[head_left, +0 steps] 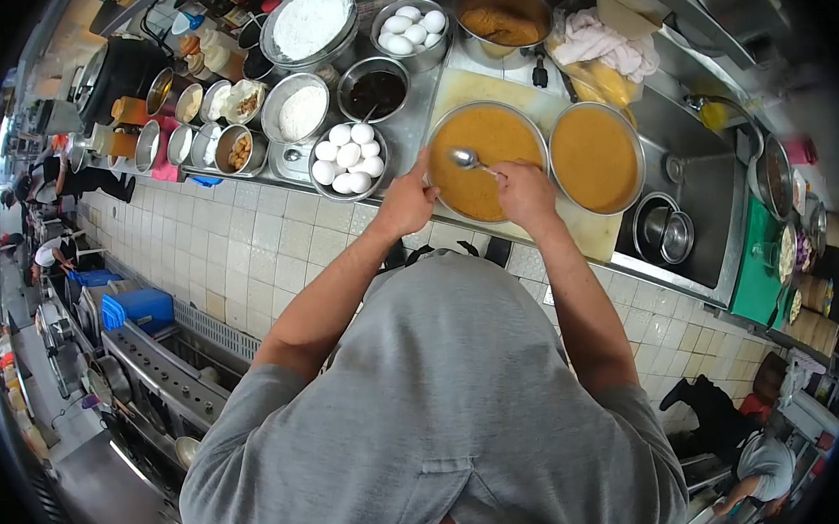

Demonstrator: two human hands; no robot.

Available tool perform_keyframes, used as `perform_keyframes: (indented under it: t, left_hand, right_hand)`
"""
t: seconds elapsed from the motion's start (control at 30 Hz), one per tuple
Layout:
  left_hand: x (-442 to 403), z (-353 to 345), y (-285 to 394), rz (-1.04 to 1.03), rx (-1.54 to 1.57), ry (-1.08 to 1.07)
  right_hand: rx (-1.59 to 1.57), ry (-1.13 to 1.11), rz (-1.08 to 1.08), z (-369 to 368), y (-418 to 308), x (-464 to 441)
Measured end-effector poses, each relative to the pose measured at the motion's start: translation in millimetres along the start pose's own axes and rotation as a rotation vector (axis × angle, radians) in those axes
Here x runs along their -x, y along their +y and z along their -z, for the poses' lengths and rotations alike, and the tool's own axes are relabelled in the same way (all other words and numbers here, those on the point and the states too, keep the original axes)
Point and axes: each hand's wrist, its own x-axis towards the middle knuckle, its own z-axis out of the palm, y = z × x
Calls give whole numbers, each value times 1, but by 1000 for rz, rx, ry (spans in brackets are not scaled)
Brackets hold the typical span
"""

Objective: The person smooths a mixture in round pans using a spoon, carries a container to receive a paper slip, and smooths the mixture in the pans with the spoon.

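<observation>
In front of me a round metal pan (490,132) filled with a level orange-brown crumb layer lies on the cutting board. My left hand (409,202) grips this pan's left rim, one finger stretched along its side. With my right hand (526,194) I hold a metal spoon (465,157) by its handle, its bowl over the crumb layer; contact with the surface is hard to make out. To the right, a second round pan (596,158) with a similar filling is beside the first.
A bowl of white eggs (349,159), a bowl of dark liquid (374,90) and a bowl of white powder (303,108) stand left. Behind the pans is a pot of orange-brown crumbs (502,22). On the right, a sink (710,174) holds metal bowls. Other people are farther off on both sides.
</observation>
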Motion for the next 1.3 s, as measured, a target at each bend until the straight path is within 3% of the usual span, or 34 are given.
perform_keyframes:
  t: [0.2,0.27,0.3,0.37,0.4,0.47,0.5,0.57,0.7,0.8,0.87,0.9,0.97,1.0,1.07,1.1,1.17,1.3]
  left_hand:
    - [11,-24,-7,44,152,74]
    - [5,-23,-11,68,198,50]
    - [1,-19,-11,67,197,49]
    - [-11,-5,-11,94,177,4]
    - [-17,4,-11,91,175,1]
    - [-29,17,-8,-22,10,14]
    - [-33,15,-11,-22,12,14]
    - [-36,9,-12,-45,-52,263]
    - [-4,-9,-3,25,75,267]
    - [-2,-14,-4,13,129,226]
    - [-16,-5,-10,-42,21,249]
    - [-21,-2,-12,-35,42,279]
    - [-19,-1,-12,-33,60,288]
    - [-16,0,-10,-28,79,294]
    - [-2,-3,-11,-39,51,211]
    - [6,-7,-9,-35,62,163]
    - [13,-10,-8,21,58,79]
    - [11,-9,-2,25,35,80]
  right_hand:
    - [-42,51,-26,-20,7,-4]
    - [-192,269,65,-36,11,-21]
    - [-192,270,64,-36,11,-22]
    - [-189,33,101,-28,8,-23]
    - [-189,36,98,-13,7,-21]
    - [27,-211,113,18,16,-14]
    - [28,-212,113,20,27,-13]
    - [-15,96,-96,23,40,-10]
    - [129,96,-152,28,38,12]
    - [25,7,11,23,50,21]
    - [15,227,-166,21,53,22]
    - [17,228,-165,17,59,24]
    - [20,-25,115,15,64,28]
    - [19,-16,112,19,61,28]
    - [-9,183,-214,27,53,28]
    - [-9,183,-215,24,56,27]
    - [67,120,6,18,56,21]
    - [71,142,-58,32,39,4]
